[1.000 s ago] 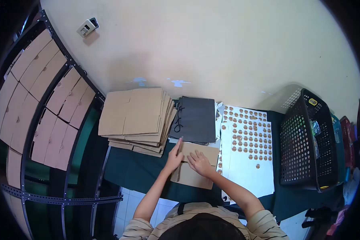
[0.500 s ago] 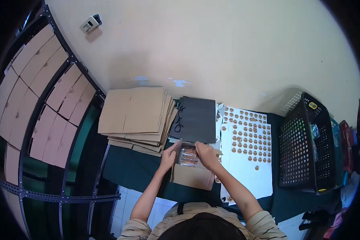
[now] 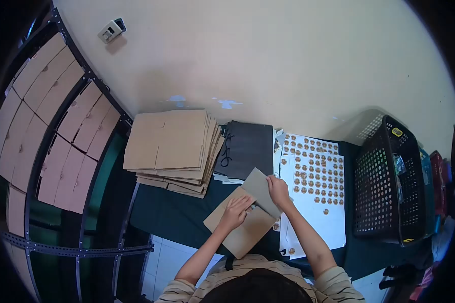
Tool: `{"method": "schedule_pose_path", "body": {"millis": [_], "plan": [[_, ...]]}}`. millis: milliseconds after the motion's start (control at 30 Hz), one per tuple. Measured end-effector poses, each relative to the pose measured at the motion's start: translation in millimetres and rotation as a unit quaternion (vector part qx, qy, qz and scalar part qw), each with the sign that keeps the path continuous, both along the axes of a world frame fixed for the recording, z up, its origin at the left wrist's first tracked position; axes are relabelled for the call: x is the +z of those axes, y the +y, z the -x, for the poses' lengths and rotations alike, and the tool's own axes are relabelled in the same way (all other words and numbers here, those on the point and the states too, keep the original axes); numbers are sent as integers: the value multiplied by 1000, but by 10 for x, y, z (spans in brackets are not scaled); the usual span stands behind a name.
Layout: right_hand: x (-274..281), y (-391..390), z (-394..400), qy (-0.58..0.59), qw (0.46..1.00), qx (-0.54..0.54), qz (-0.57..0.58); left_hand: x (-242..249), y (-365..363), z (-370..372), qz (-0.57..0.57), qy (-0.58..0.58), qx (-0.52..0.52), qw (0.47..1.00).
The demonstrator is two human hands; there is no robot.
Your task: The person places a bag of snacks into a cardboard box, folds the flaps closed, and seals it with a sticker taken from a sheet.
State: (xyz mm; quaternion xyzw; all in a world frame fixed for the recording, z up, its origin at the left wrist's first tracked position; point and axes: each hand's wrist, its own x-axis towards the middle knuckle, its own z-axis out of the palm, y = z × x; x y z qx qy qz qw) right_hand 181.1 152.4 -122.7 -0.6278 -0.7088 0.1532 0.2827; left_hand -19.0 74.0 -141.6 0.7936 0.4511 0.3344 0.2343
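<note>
A brown cardboard box [image 3: 250, 233] lies turned at an angle at the table's front edge. My left hand [image 3: 235, 211] presses flat on one of its folded panels, fingers stretched out. At the box's upper right, my right hand [image 3: 278, 192] grips the edge of a raised greyish flap [image 3: 259, 186]. A narrow gap remains between the panels, and a small bit of the contents shows there; the rest is hidden. Just beyond the box lies a black paper bag [image 3: 253, 146] with dark cord handles.
A stack of flat cardboard [image 3: 167, 139] stands at the back left. To the right lie white sheets with round stickers [image 3: 313, 171], then a black perforated basket [image 3: 379, 192]. Shelves with closed boxes [image 3: 60, 174] line the left side. A dark green cloth [image 3: 162, 209] covers the table.
The box has rotated, and its clear packs are now mostly covered by folded panels. My left hand has moved from the box's side onto its top; my right hand has shifted right with a flap.
</note>
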Motion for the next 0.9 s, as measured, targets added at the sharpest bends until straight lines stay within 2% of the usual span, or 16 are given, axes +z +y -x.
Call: {"method": "schedule_pose_path", "body": {"millis": [167,233,300,367,433,500,533,567,633,667,700,767,800,900], "plan": [[287,237,188,-19,996,54,-66,7,182,-255,56,-17,33,998],[279,339,212,-57,987,116,-97,-55,259,-359,81,30,29,996],[290,356,197,-54,985,128,-105,-132,312,-348,99,24,16,995],[376,280,176,-40,991,124,-44,-226,353,-208,133,-36,-62,988],[437,156,205,-13,990,136,-18,-199,387,-140,122,-37,-83,988],[440,32,231,12,981,194,14,-183,376,-152,87,-17,-67,994],[446,10,227,-1,974,216,67,-180,358,-221,42,-1,-25,999],[423,-22,228,0,975,214,66,-170,338,-264,41,-1,-28,999],[385,-96,225,-3,961,269,61,-138,287,-337,6,22,51,998],[371,-109,208,-16,937,277,214,-224,276,-354,-23,24,59,998],[328,-175,189,-17,938,273,214,-331,258,-362,-23,23,55,998],[150,-382,175,-67,947,290,122,-488,203,-333,63,13,62,996],[81,-416,156,-57,943,299,135,-490,187,-288,47,-1,24,999],[-74,-535,116,-106,952,274,90,-235,7,-188,62,6,25,998]]}}
